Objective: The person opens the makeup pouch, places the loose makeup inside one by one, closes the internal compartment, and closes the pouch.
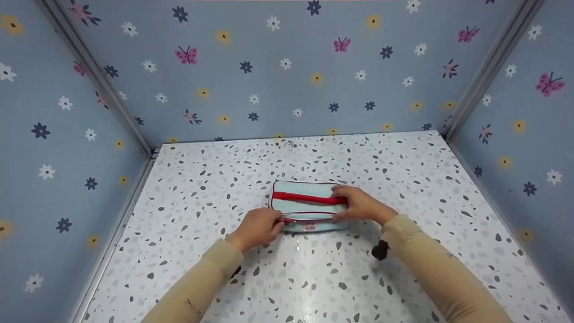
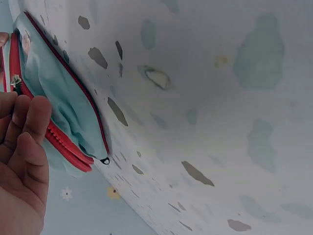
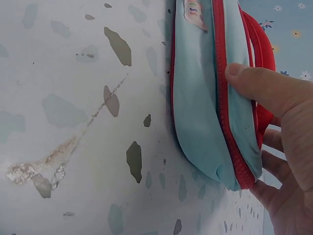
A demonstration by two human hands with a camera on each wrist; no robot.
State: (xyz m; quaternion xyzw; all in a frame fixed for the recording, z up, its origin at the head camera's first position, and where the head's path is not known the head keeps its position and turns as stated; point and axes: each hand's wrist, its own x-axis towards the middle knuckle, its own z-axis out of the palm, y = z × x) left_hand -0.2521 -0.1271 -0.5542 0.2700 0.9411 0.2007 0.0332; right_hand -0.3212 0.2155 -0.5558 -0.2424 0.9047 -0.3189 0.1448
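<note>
A light blue zip pouch (image 1: 298, 207) with red piping lies on the speckled table, its red strap handle (image 1: 309, 198) across the top. My left hand (image 1: 256, 228) is at the pouch's front left corner, fingers curled by the metal zipper slider (image 2: 15, 80); they appear to pinch its pull, which they mostly hide. Two red zipper edges (image 2: 68, 149) run on from there to the pouch's end. My right hand (image 1: 361, 205) grips the right end. Its thumb (image 3: 244, 73) presses beside the red zipper (image 3: 221, 73), with the other fingers around the far side, partly hidden.
White speckled tabletop (image 1: 215, 179) surrounds the pouch. Blue panels with flowers and butterflies (image 1: 269, 67) stand behind and at both sides, joined by metal corner posts (image 1: 98, 80). A small black object (image 1: 380, 250) shows under the right sleeve.
</note>
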